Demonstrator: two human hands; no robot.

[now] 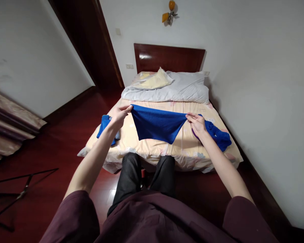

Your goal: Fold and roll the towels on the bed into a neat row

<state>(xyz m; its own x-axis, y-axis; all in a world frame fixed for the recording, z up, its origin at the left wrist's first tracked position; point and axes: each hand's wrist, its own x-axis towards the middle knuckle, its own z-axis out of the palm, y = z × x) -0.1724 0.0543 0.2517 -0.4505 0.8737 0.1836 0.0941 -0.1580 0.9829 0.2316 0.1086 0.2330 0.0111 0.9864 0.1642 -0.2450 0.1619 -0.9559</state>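
Cloth: a blue cloth (pixel 158 124) is held taut above the foot half of the bed (pixel 154 146), its lower edge sagging to a point.
Left hand: the left hand (pixel 120 114) pinches the cloth's upper left corner, fingers closed on it.
Right hand: the right hand (pixel 197 124) is clamped on the upper right corner.
Bed's left edge: a second blue piece (pixel 103 125).
Bed's right edge: a blue bundle (pixel 219 136).
Bed's head: pillows (pixel 182 88) against the headboard (pixel 167 57).

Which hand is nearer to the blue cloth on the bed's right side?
Right. The right hand is just beside that cloth; the left hand is across the bed. Both hold the stretched towel.
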